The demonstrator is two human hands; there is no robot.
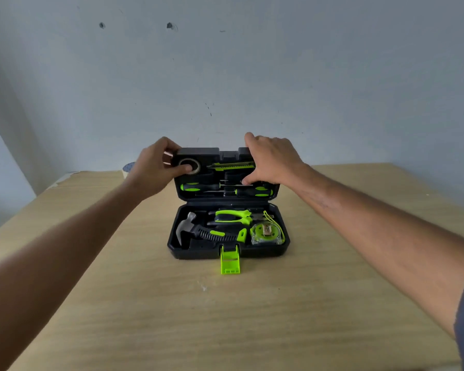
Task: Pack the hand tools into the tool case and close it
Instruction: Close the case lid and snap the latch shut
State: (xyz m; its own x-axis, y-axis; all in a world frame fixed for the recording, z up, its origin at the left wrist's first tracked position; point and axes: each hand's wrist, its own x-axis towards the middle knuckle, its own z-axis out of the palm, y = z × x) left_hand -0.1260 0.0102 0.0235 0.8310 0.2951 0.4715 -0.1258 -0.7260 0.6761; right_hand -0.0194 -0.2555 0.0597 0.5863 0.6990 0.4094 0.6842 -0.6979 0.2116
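Head view. Black plastic tool case (227,251) stands open near the middle of the pale wooden desk (252,317), lid (198,153) raised. Seen seated in the base: steel claw hammer (198,231), green-handled pliers (232,216), green tape measure (265,232). Clipped in the lid: tape roll (192,166), utility knife (233,165), two screwdrivers (198,186).

Left hand (156,167) is wrapped round the lid's left top corner; right hand (272,159) is curled over its top edge. Packing is judged done; lowering the lid and fastening the green latch (230,261) are judged left.
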